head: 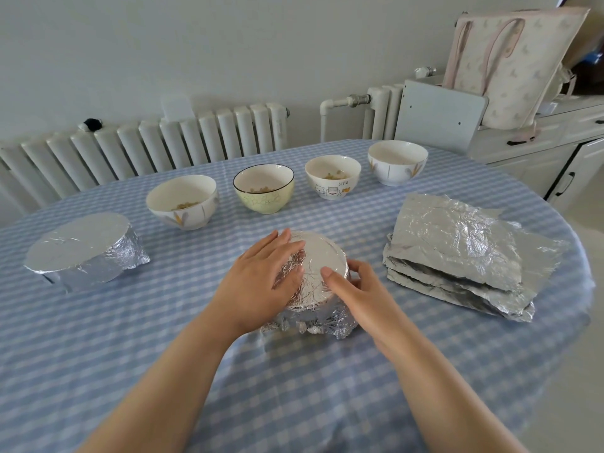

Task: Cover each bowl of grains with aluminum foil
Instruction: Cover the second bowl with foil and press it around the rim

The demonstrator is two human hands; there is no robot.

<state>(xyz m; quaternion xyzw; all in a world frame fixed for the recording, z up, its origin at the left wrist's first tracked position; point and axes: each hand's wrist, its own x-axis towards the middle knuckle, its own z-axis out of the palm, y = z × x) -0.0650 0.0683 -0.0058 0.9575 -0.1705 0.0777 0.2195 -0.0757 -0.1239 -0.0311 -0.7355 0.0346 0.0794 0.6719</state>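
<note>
Now left hand fingers flat together on foil-covered bowl, right hand pinching rim; hard pressing may tear foil.

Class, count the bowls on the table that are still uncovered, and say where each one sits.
4, in a row across the far side: white leaf-pattern bowl at left, then green bowl, cartoon bowl, and large white bowl at right. None appears hidden.

A round table in blue-checked cloth carries 2 foil-covered bowls, 4 uncovered bowls and a stack of foil sheets.
</note>
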